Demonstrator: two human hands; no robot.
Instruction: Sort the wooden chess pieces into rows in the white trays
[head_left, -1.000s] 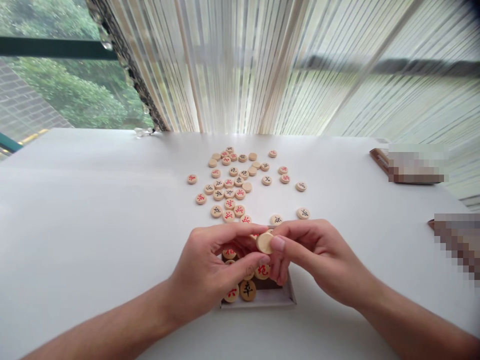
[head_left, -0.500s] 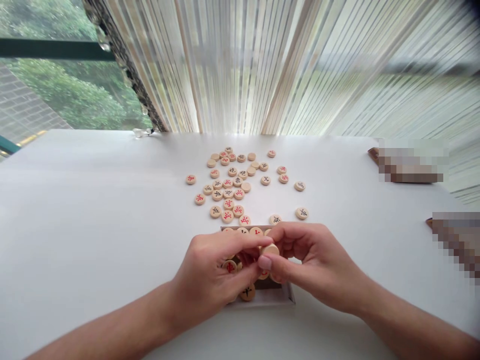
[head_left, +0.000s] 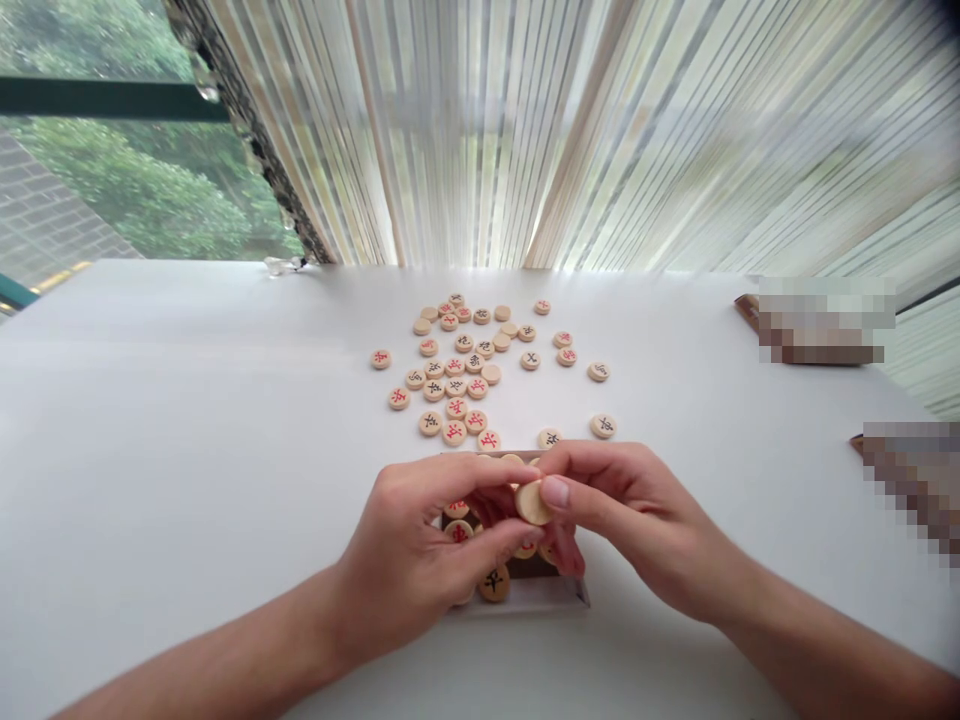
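A round wooden xiangqi piece (head_left: 532, 504), blank on the side facing me, is held above a shallow box (head_left: 544, 597). My left hand (head_left: 420, 545) curls around it from the left, with index finger at its top and thumb at its lower edge. From the right, my right hand (head_left: 637, 515) pinches the same piece, thumb on its edge. Inside the box lie several more pieces, among them one with a black character (head_left: 493, 582) and one with a red character (head_left: 459, 535). My hands hide much of the box.
Many xiangqi pieces (head_left: 454, 387), red, black and face-down, lie scattered on the white table (head_left: 187, 450) beyond the box. Two brown, partly blurred-out objects (head_left: 825, 350) sit at the right. A string curtain (head_left: 465, 130) hangs along the table's far edge.
The piece has turned and dropped slightly between my fingers. My right thumb has moved up onto its edge, and my other right fingers now reach down behind it.
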